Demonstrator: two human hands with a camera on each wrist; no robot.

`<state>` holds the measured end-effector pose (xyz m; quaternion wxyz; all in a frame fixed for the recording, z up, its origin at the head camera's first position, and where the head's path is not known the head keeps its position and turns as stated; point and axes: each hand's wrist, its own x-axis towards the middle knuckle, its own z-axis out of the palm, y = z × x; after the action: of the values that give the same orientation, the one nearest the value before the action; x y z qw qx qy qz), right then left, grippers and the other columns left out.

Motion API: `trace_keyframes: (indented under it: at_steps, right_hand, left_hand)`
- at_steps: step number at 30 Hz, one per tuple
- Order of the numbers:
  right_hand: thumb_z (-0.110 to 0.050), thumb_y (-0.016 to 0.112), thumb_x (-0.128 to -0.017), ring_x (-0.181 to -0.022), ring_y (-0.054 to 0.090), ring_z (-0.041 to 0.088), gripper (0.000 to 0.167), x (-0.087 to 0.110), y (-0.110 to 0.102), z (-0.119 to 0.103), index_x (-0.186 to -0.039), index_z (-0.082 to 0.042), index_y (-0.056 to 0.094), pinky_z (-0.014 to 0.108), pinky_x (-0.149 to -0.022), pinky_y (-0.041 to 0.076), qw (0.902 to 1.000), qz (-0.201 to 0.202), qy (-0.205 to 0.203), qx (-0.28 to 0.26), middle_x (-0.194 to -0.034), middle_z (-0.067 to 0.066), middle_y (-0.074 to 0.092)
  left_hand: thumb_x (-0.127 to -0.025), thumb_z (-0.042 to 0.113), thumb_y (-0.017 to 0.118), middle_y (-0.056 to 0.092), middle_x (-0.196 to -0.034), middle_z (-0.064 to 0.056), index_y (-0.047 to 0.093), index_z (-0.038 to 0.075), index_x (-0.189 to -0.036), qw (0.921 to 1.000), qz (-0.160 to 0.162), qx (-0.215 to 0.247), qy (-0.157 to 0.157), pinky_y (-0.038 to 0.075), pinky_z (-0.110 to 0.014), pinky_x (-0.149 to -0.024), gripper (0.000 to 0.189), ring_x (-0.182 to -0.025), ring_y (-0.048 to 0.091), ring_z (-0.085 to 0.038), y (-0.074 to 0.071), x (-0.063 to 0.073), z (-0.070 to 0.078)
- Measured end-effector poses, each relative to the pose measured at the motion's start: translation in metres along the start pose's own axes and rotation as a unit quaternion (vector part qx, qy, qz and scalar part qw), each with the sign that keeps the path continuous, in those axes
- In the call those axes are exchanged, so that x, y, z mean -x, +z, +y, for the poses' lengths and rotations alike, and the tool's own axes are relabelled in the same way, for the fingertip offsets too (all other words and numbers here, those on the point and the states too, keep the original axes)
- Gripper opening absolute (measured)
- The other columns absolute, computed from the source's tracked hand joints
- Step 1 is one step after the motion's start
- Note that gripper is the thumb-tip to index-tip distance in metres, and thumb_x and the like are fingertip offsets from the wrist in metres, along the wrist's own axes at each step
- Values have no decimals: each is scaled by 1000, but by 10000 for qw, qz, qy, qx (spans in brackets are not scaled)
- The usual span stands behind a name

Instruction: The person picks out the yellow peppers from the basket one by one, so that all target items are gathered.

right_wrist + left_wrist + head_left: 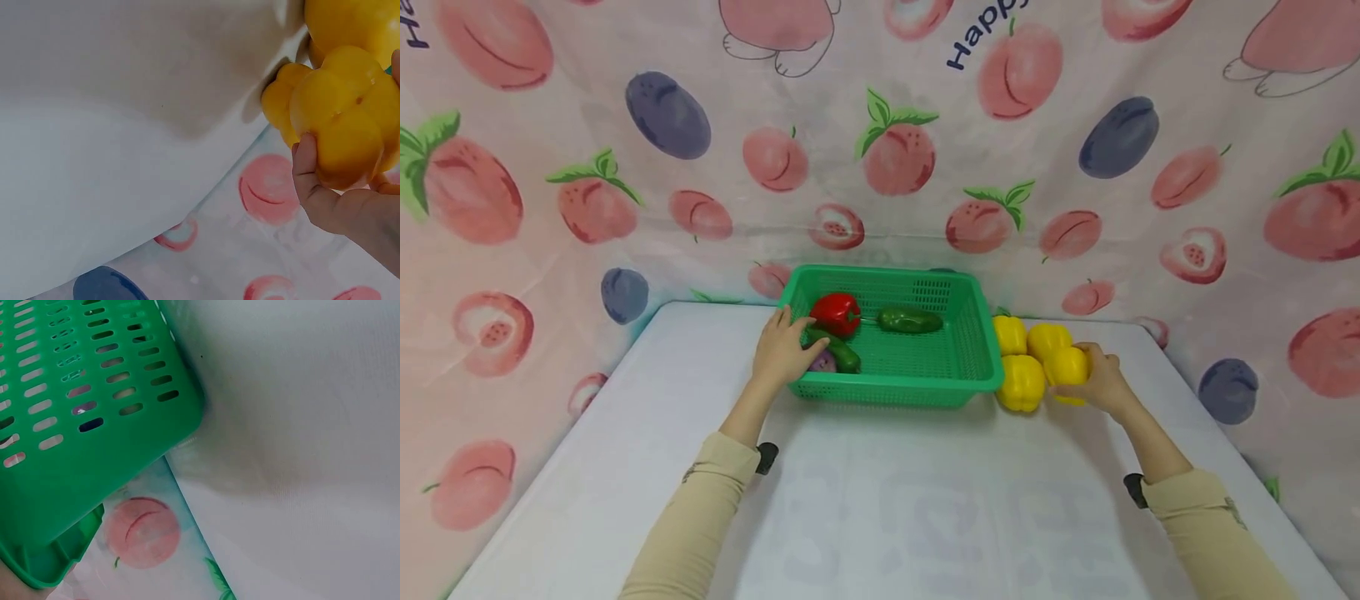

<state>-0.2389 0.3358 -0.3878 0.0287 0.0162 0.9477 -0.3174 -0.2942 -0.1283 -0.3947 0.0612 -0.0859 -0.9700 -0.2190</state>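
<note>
My left hand (778,348) rests over the left rim of a green plastic basket (887,385), its fingers spread and thumb reaching inward. Near it in the basket lie a red bell pepper (835,315), a long dark green vegetable (844,355) and a partly hidden purple vegetable (824,362). My right hand (1103,382) holds a yellow bell pepper (340,112), thumb and fingers on opposite sides. Other yellow peppers, including one at the front (1021,383) and one behind (1049,338), stand close by, right of the basket. The left wrist view shows mostly the slotted basket wall (94,450).
A long green pepper (910,320) with a stem lies toward the basket's back. The white table (880,492) ends at a fruit-print cloth (880,225) hanging behind and at both sides. Another yellow pepper (1009,335) stands beside the basket's right wall.
</note>
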Motion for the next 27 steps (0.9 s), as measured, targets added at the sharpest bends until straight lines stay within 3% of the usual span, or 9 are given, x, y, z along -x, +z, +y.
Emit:
trace_keyframes:
  at_steps: [15, 27]
  right_hand:
    - [-21, 76, -77, -103, 37, 51, 91, -2, 10, 13, -137, 16, 17, 67, -94, 36, 9996, 13, 268, 33, -122, 43, 23]
    - [-21, 75, -78, -104, 38, 51, 90, -4, 14, 13, -136, 16, 17, 68, -94, 37, 9997, -27, 213, 127, -122, 43, 24]
  left_hand:
    - [-93, 45, 51, 22, -151, -30, 49, 7, -136, 10000, 2, -14, 44, 17, -53, -117, 57, -142, 17, -44, 2, -1, 3]
    - [-93, 44, 51, 22, -151, -30, 49, 7, -136, 10000, 55, 59, -6, 18, -55, -116, 57, -142, 17, -44, -1, 2, 1]
